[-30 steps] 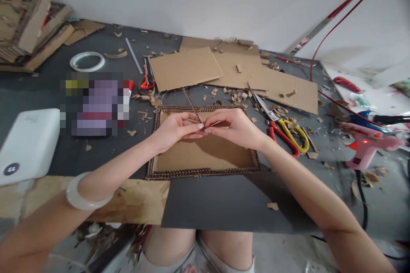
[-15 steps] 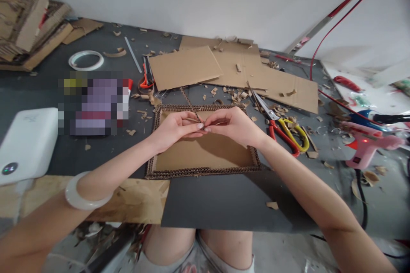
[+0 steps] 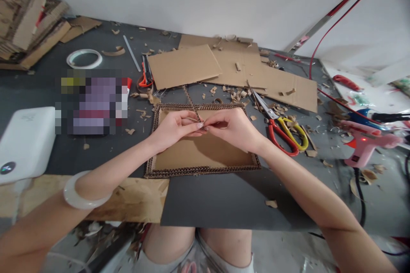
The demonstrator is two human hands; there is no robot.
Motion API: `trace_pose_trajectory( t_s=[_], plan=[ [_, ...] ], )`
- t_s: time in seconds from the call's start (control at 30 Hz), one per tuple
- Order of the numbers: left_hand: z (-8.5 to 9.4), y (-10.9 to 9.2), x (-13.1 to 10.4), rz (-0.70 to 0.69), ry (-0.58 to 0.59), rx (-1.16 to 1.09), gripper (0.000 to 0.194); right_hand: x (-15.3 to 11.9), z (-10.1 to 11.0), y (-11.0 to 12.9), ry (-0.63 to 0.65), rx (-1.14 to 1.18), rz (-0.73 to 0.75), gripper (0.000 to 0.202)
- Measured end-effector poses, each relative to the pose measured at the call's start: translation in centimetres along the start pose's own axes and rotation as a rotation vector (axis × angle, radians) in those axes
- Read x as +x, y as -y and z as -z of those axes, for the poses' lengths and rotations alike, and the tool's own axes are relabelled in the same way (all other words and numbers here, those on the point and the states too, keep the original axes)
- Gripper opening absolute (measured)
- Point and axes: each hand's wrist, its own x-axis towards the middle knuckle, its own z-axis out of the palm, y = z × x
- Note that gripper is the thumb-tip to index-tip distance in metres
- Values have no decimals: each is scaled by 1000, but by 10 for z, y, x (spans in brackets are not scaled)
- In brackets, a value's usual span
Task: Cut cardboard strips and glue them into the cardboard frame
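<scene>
Pinching together over the middle of a cardboard tray (image 3: 205, 153), the left hand (image 3: 174, 130) and the right hand (image 3: 235, 128) meet fingertip to fingertip, each closed on a thin cardboard strip (image 3: 194, 120) that runs between them. The strip is small and partly hidden by the fingers, so its full length cannot be made out; it sits just above the tray's far half, near the back rim. The tray is a flat brown rectangle edged all round with a raised border of corrugated strips, and it lies on a dark grey table (image 3: 230, 200) directly ahead of the person, whose knees show below the table edge. A pale bangle (image 3: 83, 191) circles the left wrist. Just to the right of the tray lie scissors (image 3: 283, 132) with red and yellow handles, their blades pointing away toward the far side. Farther right, a pink glue gun (image 3: 365, 145) rests on the table with a small red light showing. Beyond the tray, several flat cardboard sheets (image 3: 230, 68) overlap one another, with many small offcuts scattered about them. To the left sits a white box (image 3: 27, 140) with rounded corners, and farther back on that side a roll of tape (image 3: 84, 58) lies flat. A stack of cardboard (image 3: 25, 21) is piled in the far left corner.
</scene>
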Motion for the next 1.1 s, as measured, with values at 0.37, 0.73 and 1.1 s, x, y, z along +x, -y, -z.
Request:
trace_pose_trajectory(
  t_s=[0.37, 0.73, 1.1],
  plan=[
    [0, -2, -1, 9, -5, -19, 30, 1, 4, -2, 34, 57, -6, 15],
    [2, 0, 1, -9, 3, -48, 26, -1, 0, 1, -7, -127, 119, 19],
    [3, 2, 2, -17, 12, -90, 31, -2, -4, -4, -38, -287, 337, 22]
  ],
)
